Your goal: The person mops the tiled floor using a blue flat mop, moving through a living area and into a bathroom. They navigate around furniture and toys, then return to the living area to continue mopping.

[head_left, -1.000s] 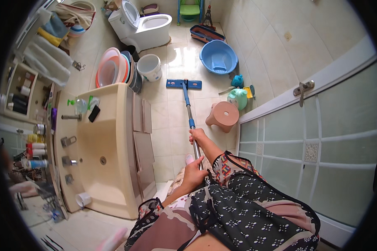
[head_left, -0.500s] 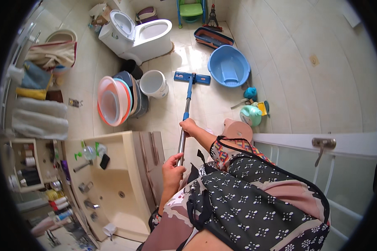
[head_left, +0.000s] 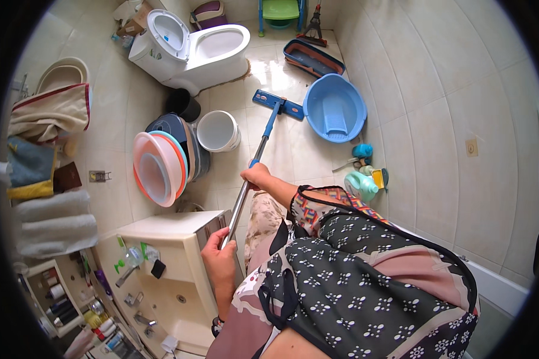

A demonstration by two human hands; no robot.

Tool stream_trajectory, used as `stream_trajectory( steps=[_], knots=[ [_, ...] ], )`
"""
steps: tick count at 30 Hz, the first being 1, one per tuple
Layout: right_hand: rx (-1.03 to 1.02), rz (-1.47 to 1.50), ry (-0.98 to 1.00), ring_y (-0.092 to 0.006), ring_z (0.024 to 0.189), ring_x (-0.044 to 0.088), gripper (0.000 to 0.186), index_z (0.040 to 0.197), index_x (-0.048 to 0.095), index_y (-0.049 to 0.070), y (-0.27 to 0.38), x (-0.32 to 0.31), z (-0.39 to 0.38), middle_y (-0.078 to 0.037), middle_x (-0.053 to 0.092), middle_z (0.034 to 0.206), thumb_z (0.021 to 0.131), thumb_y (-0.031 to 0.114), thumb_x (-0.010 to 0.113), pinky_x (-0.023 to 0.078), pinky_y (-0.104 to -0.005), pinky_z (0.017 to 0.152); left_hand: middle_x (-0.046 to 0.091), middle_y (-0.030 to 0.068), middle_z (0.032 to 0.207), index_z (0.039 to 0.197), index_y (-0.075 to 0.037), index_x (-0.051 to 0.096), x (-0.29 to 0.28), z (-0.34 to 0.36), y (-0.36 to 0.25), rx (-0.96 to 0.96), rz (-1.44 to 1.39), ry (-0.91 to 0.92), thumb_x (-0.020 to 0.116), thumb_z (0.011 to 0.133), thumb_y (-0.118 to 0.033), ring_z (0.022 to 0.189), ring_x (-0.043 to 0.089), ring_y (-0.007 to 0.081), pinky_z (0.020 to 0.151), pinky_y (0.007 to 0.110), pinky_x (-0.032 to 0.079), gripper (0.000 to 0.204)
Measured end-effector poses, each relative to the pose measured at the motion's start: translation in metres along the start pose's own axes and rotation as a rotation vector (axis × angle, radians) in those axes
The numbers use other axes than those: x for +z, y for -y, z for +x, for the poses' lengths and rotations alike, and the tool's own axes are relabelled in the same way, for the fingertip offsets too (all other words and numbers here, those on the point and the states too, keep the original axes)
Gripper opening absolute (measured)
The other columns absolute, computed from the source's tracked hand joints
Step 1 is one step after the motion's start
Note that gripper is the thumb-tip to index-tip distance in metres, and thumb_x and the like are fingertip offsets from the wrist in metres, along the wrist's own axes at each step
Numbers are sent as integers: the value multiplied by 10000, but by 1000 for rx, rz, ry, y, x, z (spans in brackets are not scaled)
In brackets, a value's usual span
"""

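Observation:
A flat mop [head_left: 270, 123] with a silver and blue pole slants across the middle of the head view. Its blue rectangular head [head_left: 268, 99] lies on the pale tiles, its right end close against the blue washbasin [head_left: 348, 107]; whether they touch I cannot tell. My right hand [head_left: 259, 177] is wrapped round the middle of the pole. Lower and further left, my left hand [head_left: 219, 253] grips the pole's top end, beside the sink cabinet. The basin has a ribbed washboard part inside.
Left of the mop stand a white bucket [head_left: 218, 131], stacked basins [head_left: 156, 170] and a black bin [head_left: 184, 106]. The toilet [head_left: 212, 57] is beyond, lid raised. A mop tray [head_left: 311, 58] and detergent bottles [head_left: 361, 185] line the right wall. The sink [head_left: 182, 272] adjoins my left hand.
The mop head has turned, its right end swinging nearer me and close to the washbasin. The pole slants more, and both hands have shifted left in view. My view has shifted too.

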State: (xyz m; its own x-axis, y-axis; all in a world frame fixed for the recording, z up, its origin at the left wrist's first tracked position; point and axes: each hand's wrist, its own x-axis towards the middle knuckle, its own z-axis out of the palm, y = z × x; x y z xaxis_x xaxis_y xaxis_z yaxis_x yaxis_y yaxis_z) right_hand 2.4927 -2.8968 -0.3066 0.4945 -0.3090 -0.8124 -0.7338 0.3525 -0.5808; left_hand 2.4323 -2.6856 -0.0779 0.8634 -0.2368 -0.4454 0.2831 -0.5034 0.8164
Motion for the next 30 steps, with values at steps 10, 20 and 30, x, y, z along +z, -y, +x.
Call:
stream_trajectory(
  steps=[10, 20, 30],
  knots=[
    [80, -49, -66, -224, 475, 596, 114, 616, 578, 4, 153, -57, 138, -110, 583, 588, 632, 78, 663, 494, -341, 430, 703, 218, 994, 1023, 46, 678, 23, 180, -125, 339, 195, 202, 579, 737, 60, 915, 699, 305, 858, 346, 519, 303],
    [230, 197, -143, -241, 543, 588, 117, 739, 563, 35, 249, -73, 217, -97, 572, 657, 700, 68, 668, 532, -429, 533, 696, 214, 966, 1029, 50, 668, 19, 282, -228, 352, 217, 278, 568, 739, 80, 794, 696, 280, 759, 323, 529, 308],
    [193, 758, -94, -273, 512, 534, 69, 745, 520, 31, 283, -109, 308, -113, 517, 643, 715, -17, 560, 449, -446, 448, 716, 226, 935, 970, 50, 674, 52, 330, -299, 620, 150, 3, 563, 810, 105, 797, 725, 307, 716, 332, 550, 202]
  ],
)
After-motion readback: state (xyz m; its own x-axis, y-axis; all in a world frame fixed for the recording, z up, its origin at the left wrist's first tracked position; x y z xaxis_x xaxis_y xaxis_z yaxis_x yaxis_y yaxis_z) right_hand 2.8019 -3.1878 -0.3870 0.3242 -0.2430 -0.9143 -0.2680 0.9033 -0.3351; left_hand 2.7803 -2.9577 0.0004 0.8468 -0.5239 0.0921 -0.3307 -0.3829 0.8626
